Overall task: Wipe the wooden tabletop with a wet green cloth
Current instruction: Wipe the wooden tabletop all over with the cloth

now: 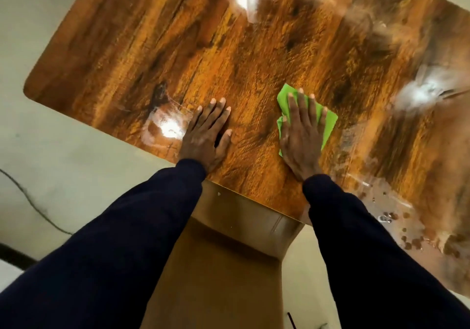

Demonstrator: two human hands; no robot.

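The glossy wooden tabletop [229, 49] fills most of the head view, its near edge running under my wrists. A folded green cloth [328, 120] lies flat on it near that edge, right of centre. My right hand [301, 135] presses down on the cloth with straight, spread fingers, covering most of it. Left of it, my left hand [206, 132] rests flat on the bare wood, fingers straight, holding nothing. Both arms wear dark sleeves.
Water drops and wet streaks [391, 214] sit on the tabletop at the near right. Bright light reflections show on the wood. A wooden chair or panel [229, 265] stands below the near edge between my arms. A dark cable [30, 201] lies on the pale floor at left.
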